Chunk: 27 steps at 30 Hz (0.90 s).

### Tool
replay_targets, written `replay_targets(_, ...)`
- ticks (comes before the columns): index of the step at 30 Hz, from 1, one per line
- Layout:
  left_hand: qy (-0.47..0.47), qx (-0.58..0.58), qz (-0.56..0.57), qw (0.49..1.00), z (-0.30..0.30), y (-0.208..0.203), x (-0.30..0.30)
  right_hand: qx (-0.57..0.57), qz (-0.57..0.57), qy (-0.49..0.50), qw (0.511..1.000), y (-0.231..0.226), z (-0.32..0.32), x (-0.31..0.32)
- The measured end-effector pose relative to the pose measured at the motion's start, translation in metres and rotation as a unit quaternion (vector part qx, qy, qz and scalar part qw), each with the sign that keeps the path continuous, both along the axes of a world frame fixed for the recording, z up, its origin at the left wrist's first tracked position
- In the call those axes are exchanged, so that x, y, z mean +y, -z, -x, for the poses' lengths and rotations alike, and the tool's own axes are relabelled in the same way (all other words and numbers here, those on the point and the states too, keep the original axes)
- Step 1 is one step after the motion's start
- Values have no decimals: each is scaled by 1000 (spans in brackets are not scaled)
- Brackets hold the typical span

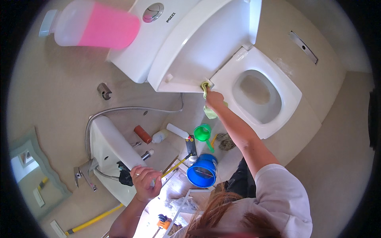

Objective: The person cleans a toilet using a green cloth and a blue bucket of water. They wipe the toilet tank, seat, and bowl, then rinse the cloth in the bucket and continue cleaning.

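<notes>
— Upper centre of the frame, what stands there?
— A white toilet [254, 79], its raised lid [198, 47] open. My right hand [214, 99] is clamped on a green cloth [207, 99] at the lid's lower edge.
— And lower left?
— My left hand [145, 182] rests curled on the white basin's [107, 146] rim, holding nothing that I can see.

A single head-worn fisheye view looks steeply down from close above, facing the white ceramic toilet [254, 79] at upper centre, edges bending outward.

Glossy ceramic toilet [262, 67]; soft green cloth [209, 111]; shiny plastic bucket [202, 170].
</notes>
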<state>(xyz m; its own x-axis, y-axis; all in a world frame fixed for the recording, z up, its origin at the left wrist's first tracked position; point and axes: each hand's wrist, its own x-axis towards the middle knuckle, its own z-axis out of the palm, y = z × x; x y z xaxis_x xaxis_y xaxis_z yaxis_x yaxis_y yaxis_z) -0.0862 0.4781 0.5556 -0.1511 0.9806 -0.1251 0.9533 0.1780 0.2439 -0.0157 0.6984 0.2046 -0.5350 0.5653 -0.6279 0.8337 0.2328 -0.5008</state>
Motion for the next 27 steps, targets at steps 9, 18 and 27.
replay_targets(9, -3, -15, -24, 1000, 0, 2, 5, 204, 210, 130, 947, 1, -5, 16)
replay_targets(18, -2, 7, -13, 1000, -4, -1, 6, 393, 225, 159, 878, -213, -1, -12)
replay_targets(27, 15, 19, -3, 1000, -4, 1, 5, 513, 538, 249, 620, -143, -18, -63)
